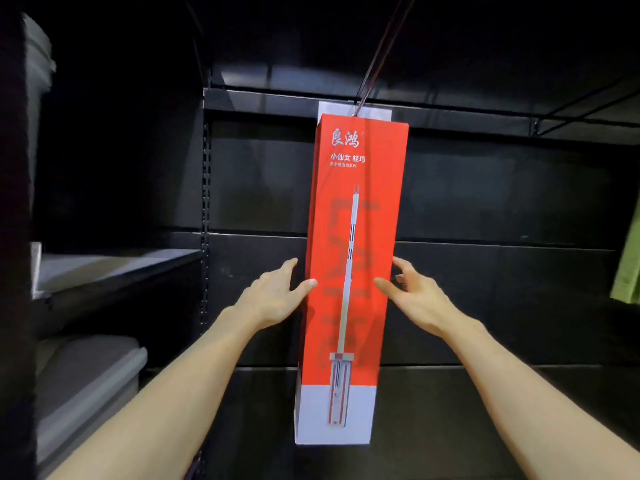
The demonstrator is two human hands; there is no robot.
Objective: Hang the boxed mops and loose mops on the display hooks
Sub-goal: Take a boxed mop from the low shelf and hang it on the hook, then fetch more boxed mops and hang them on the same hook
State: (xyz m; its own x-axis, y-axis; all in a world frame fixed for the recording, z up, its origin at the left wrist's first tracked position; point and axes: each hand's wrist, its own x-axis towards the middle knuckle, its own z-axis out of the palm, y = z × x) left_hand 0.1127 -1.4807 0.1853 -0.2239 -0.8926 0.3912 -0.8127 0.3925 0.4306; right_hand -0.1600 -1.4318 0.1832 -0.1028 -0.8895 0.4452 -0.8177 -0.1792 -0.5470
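A tall red and white boxed mop hangs upright in the middle of the view, its white top tab on a long display hook that runs out from the black back panel. A mop is pictured on its front. My left hand is at the box's left edge, fingers spread, thumb tip touching the front face. My right hand mirrors it at the right edge, thumb on the front, fingers beside the box. Neither hand closes around the box.
A black slatted back panel fills the wall behind. More hook arms stick out at the upper right. Grey shelves with grey bins stand at the left. A green item shows at the right edge.
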